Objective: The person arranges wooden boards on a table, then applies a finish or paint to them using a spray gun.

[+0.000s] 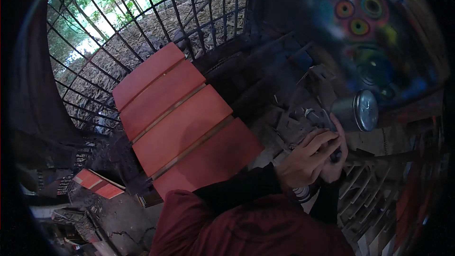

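A spray gun (323,119) with a round metal cup (354,110) is held in front of my body, toward the right. My right hand (334,168) is wrapped around its handle, with a finger extending up beside the cup. From the left, my left hand (305,159) reaches across, its fingers closed against the back of the gun near my right hand. The exact part under those fingertips is hidden. To the left of my hands lie several red boards (182,118), side by side with narrow gaps between them.
A metal bar grille (189,7) stands behind the boards. A dark panel with colourful sprayed rings (388,42) is at upper right. Slatted racks (367,185) stand at lower right. Smaller red pieces (98,183) lie at lower left above a cracked floor (128,223).
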